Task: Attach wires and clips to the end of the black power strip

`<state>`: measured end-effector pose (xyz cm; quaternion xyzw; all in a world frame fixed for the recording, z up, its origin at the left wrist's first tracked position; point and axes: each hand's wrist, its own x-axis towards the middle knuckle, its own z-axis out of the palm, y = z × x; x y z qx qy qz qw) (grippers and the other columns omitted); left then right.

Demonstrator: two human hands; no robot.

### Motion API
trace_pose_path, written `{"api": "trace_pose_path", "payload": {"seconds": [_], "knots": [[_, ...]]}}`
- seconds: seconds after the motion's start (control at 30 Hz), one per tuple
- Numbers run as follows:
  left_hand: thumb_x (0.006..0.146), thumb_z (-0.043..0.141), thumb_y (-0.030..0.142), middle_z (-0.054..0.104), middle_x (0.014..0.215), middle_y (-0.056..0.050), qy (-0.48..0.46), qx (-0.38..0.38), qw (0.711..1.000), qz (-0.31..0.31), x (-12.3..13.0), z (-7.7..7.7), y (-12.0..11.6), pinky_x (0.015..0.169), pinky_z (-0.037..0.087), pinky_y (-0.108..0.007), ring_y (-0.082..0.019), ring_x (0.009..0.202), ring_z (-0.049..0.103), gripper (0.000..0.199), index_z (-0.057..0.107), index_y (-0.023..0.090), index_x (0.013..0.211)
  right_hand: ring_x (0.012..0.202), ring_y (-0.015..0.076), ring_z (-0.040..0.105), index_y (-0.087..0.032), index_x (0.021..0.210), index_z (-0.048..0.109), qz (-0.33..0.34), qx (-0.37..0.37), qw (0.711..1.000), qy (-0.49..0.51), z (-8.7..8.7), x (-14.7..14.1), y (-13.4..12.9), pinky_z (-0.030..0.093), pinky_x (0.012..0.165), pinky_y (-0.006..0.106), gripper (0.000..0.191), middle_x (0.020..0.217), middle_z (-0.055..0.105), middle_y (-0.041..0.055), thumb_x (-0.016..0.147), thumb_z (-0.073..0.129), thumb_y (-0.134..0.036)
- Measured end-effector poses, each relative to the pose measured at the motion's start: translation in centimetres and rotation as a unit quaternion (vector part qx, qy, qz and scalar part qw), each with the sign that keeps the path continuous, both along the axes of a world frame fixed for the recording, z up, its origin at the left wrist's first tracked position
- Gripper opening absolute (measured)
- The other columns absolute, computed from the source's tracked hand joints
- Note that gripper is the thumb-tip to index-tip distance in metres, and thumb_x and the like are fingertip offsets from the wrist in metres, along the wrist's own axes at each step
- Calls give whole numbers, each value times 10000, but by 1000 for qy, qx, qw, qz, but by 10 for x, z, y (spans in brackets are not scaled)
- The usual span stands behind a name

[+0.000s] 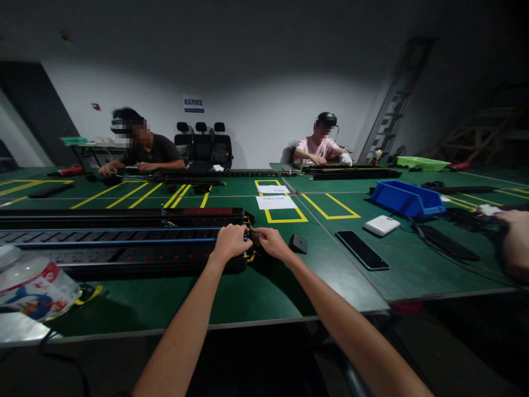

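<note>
A long black unit (144,256), blue-lined and dotted with small red marks, lies flat lengthwise on the green desk (256,300), yellow wiring (250,258) exposed at its right end.

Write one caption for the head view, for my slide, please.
Left hand and right hand, close together, at the end of a long dark unit on a green table.

Left forearm (185,325) and right forearm (330,300) extend forward, converging. The left hand (231,242) is curled, back uppermost; the right hand (271,242), just right of the left hand, curls inward toward it.
</note>
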<state>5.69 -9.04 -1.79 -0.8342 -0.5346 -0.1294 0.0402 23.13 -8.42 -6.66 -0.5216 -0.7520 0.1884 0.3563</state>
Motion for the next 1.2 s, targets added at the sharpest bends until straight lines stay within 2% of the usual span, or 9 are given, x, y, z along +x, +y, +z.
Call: {"api": "trace_pose_path", "payload": {"seconds": [0.27, 0.6, 0.73, 0.83, 0.93, 1.2], "knots": [[766, 560, 375, 748, 921, -66, -4, 4, 1000, -3, -1, 0, 1, 793, 488, -344, -282, 957, 665, 310, 737, 254, 990, 665, 162, 631, -139, 1202, 721, 4, -20, 1000, 19, -2, 0, 1, 426, 632, 217, 509, 749, 735, 43, 783, 444, -56], [787, 562, 380, 750, 966, -87, 7, -15, 1000, 2, 1, 1, 1, 840, 490, -355, -286, 992, 669, 323, 734, 251, 1029, 694, 161, 646, -164, 1175, 733, 23, -19, 999, 28, 1, 0, 0, 431, 649, 217, 479, 801, 747, 35, 796, 459, -62], [828, 542, 397, 746, 1006, -93, 1, -18, 1000, 5, 1, 4, 0, 867, 486, -370, -292, 1019, 666, 360, 703, 261, 1120, 718, 165, 662, -163, 1111, 744, 11, -20, 999, 48, 4, -2, -1, 441, 648, 221, 351, 817, 743, 42, 909, 460, -199], [900, 453, 402, 751, 1029, -84, -7, -30, 1000, 7, 1, 4, 2, 880, 483, -366, -273, 1022, 672, 349, 720, 275, 1086, 692, 168, 673, -147, 1090, 736, 10, -26, 997, 73, 3, -4, -1, 457, 646, 228, 344, 815, 739, 54, 951, 478, -327], [936, 385, 343, 756, 1046, -60, -17, -38, 999, 12, 0, 3, 6, 890, 483, -351, -245, 1019, 680, 368, 734, 286, 1037, 659, 164, 674, -144, 1091, 725, 20, -33, 996, 84, 0, -4, 0, 465, 644, 233, 338, 800, 729, 52, 957, 457, -298], [911, 407, 269, 757, 1072, -44, -22, -42, 999, 15, 0, 1, 9, 911, 482, -343, -233, 1034, 682, 360, 727, 293, 1072, 682, 159, 679, -144, 1133, 710, 7, -53, 995, 89, -2, -3, 2, 490, 678, 229, 363, 801, 733, 48, 917, 422, -190]]}}
